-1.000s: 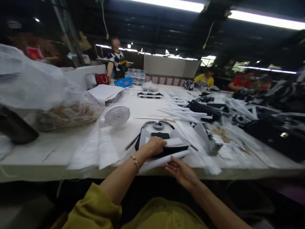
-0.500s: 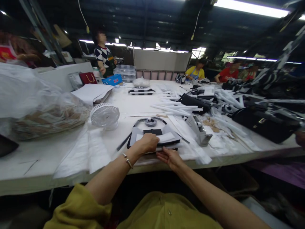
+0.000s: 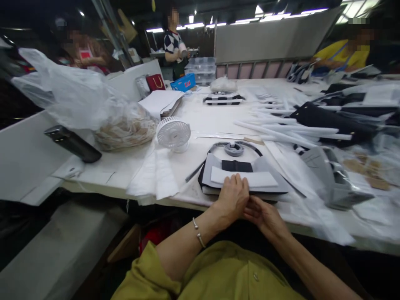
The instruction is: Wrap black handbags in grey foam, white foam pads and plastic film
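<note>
A flat black bag (image 3: 206, 177) lies at the table's front edge, with grey sheet material over it and a white padded strip (image 3: 262, 179) across the front. My left hand (image 3: 233, 196) rests over the front edge with bent fingers on the strip and bag; its thumb is hidden. Beside it, my right hand (image 3: 265, 214) has its fingers curled together at the bag's lower edge, their tips partly hidden behind the left hand. Behind the bag lies a dark strap (image 3: 215, 146) around a wrapped grey coil (image 3: 233, 149).
Left of the bag stand a small white fan (image 3: 173, 133), a dark bottle-like cylinder (image 3: 73, 143) and a plastic bag (image 3: 125, 129) of brown pieces. A grey tape dispenser (image 3: 334, 179), white tubes (image 3: 281, 127) and black bags lie to the right. Co-workers stand or sit beyond.
The view has swung left, so the bag and hands sit further right. My left hand has flattened from a fist-like grip on the strip to bent fingers over the front edge. The right hand stays close by.
</note>
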